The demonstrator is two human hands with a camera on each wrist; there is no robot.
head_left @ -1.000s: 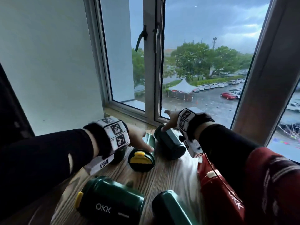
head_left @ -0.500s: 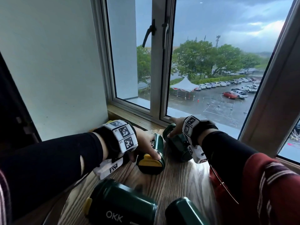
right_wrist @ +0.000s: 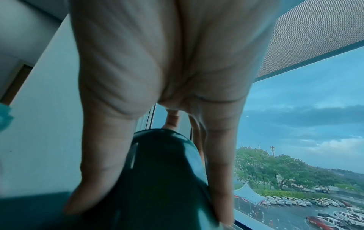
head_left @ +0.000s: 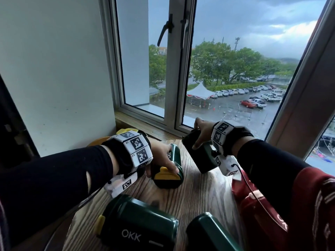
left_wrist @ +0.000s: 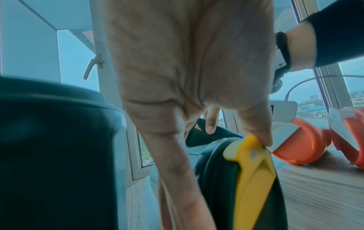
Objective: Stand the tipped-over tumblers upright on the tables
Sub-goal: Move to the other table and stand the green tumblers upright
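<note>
On the wooden table (head_left: 197,194) a green tumbler with a yellow lid (head_left: 169,175) lies on its side, lid toward me. My left hand (head_left: 161,165) grips it near the lid; in the left wrist view the thumb touches the top of the yellow lid (left_wrist: 254,179). My right hand (head_left: 196,134) grips a dark green tumbler (head_left: 204,158) near the window, fingers and thumb round its far end. That tumbler is tilted, far end raised. In the right wrist view the fingers straddle the dark green tumbler (right_wrist: 163,179).
Two more green tumblers (head_left: 137,227) (head_left: 208,232) lie tipped at the near edge. A red tumbler (head_left: 253,207) lies under my right forearm. Something yellow (head_left: 123,132) sits behind my left wrist. White wall on the left, window sill (head_left: 145,125) right behind the table.
My right hand has tilted its dark green tumbler, the far end rising off the table. My left hand has closed further round the yellow-lidded tumbler, which still lies on its side.
</note>
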